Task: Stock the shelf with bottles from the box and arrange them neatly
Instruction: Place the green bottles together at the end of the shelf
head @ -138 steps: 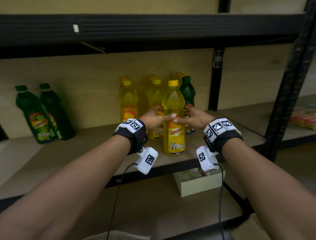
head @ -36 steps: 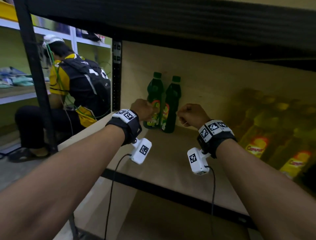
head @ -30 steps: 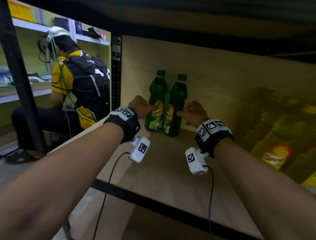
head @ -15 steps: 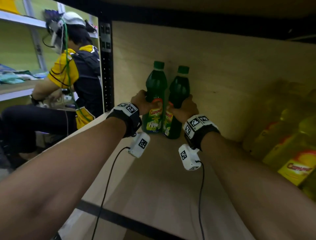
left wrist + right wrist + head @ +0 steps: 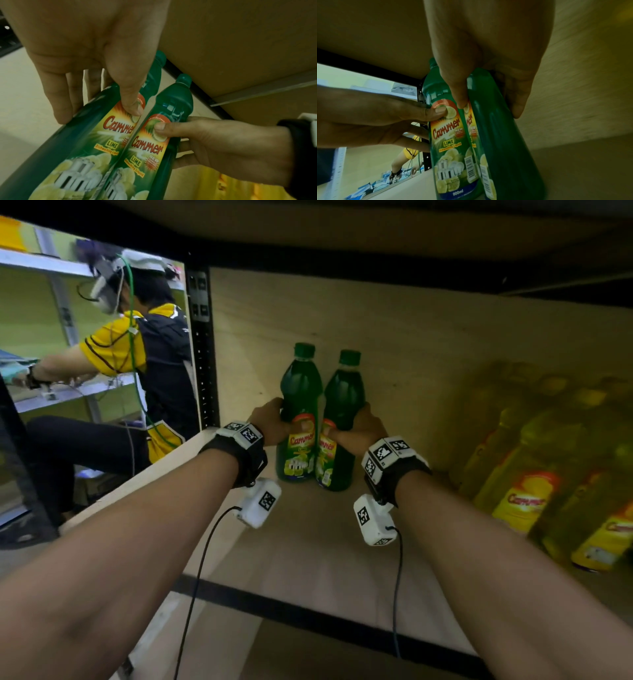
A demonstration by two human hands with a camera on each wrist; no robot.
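The head view takes in the whole setting: two green bottles standing side by side at the back of the wooden shelf [image 5: 308, 542], the left green bottle [image 5: 299, 392] and the right green bottle [image 5: 344, 398] touching along their labels, with blurred yellow bottles [image 5: 520, 498] off to the right and another person [image 5: 137, 354] in a yellow and black shirt beyond the black shelf post [image 5: 202, 344]. The wrist views add what that view cannot – the labels read "Cammer", "LIME", and the right wrist view shows "900ml" near the base.

Both bottles are upright, long axis vertical, caps up, labels facing the wearer.

The left hand [image 5: 274, 419] has its grip wrapped round the left bottle, thumb pressed on the label and fingers behind; the right hand [image 5: 359, 428] grips the right bottle the same way, thumb on its label.

A second ago both hands were curled just short of the bottles – now each holds one. The bottles have stayed in place against the back wall.
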